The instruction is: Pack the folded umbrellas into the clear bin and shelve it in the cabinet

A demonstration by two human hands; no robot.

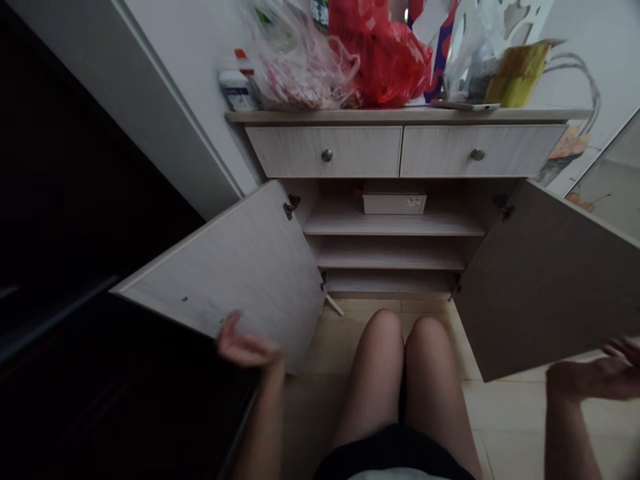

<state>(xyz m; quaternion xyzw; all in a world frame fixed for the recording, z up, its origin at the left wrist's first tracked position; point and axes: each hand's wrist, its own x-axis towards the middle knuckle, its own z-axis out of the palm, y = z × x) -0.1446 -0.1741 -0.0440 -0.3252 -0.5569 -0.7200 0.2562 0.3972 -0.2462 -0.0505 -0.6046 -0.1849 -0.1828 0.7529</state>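
Observation:
Both pale wood-grain doors of a low cabinet stand swung outward. My left hand (249,348) is at the lower front edge of the left door (240,273), its thumb up and fingers loosely apart, somewhat blurred. I cannot tell whether it touches the door. At the right side, my right hand (597,377) is by the lower edge of the right door (555,280), fingers apart and partly cut off by the picture's edge. Between the doors, a white box (393,203) rests on the cabinet's upper shelf (340,220).
Two drawers with round knobs (327,155) sit above the shelves. On the cabinet top are a clear plastic bag (305,73), a red bag (385,63), a white bottle (237,90) and a yellow box (517,73). My knees are close before the shelves. Dark furniture (75,233) fills the left.

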